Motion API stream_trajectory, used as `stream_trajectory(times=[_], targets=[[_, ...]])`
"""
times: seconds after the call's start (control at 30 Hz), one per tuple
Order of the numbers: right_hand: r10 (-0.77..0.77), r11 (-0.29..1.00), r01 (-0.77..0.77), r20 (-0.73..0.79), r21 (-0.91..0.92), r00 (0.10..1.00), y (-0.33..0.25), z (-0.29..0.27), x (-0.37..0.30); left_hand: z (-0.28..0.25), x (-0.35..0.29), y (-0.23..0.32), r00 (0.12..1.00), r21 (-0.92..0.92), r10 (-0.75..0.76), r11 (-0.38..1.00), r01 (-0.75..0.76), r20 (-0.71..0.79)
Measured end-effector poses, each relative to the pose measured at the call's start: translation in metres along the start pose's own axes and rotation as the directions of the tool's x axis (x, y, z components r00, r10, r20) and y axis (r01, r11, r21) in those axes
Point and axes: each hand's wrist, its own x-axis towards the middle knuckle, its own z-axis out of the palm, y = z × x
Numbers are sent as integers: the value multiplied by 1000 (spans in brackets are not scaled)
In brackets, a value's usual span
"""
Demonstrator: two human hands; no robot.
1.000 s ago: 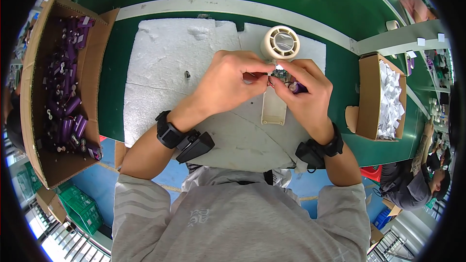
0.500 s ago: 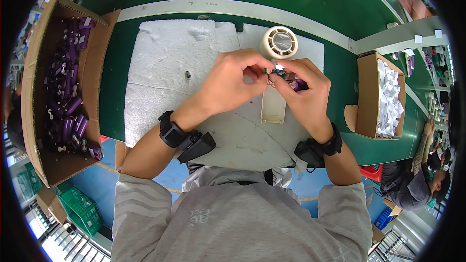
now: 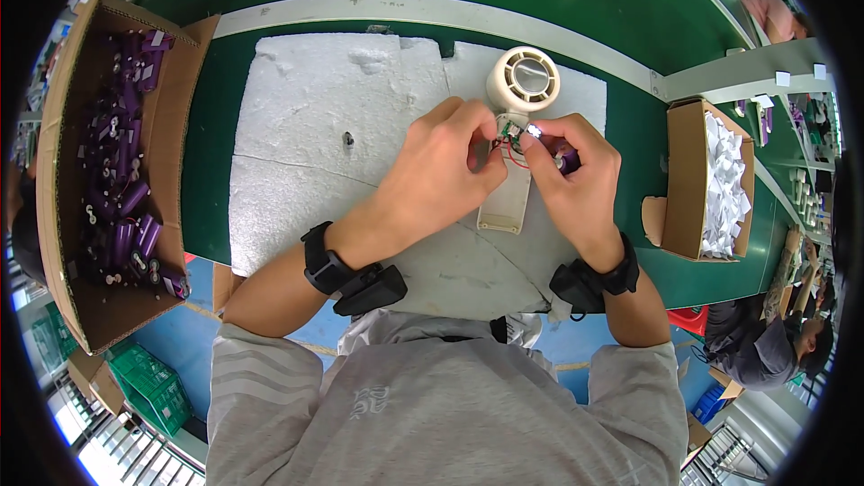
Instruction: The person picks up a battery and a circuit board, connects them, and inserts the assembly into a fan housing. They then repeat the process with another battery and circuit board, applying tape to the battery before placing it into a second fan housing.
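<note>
A cream handheld fan [image 3: 523,79] lies on the white foam board, round head away from me and its handle shell [image 3: 502,207] toward me. Between my hands, where head and handle meet, sits a small green circuit board [image 3: 509,133] with red wires. My left hand [image 3: 447,162] pinches at the board's left edge, thumb and forefinger closed on it. My right hand [image 3: 580,171] holds its right side between thumb and forefinger, beside a small white piece. A purple battery cell [image 3: 568,160] shows partly under my right fingers; the rest of it is hidden.
At the left stands a cardboard box [image 3: 166,153] of purple battery cells. Another box [image 3: 686,175] at the right holds folded white paper pieces. A small dark part [image 3: 348,139] lies on the foam board [image 3: 306,108]. A co-worker [image 3: 765,342] sits at the far right.
Both hands have shifted slightly, and the circuit board has tilted and come down toward the handle. The fan has moved a little, its handle end swinging left and nearer me.
</note>
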Motion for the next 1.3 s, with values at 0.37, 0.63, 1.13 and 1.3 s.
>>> stream_trajectory(times=[0.37,0.63,1.13,1.3], targets=[[-42,999,42,15,9,999,4,1,-1,-6,-2,-4,990,65,121,990,-126,75],[-116,993,118,99,-12,988,5,-4,-3,-12,6,-1,985,-150,-86,983,108,148],[-246,964,251,56,-92,968,7,1,-2,-12,9,-2,970,-122,-110,983,139,216],[-238,969,238,-1,-65,971,6,4,-1,-10,10,-5,968,-141,-115,979,149,223]])
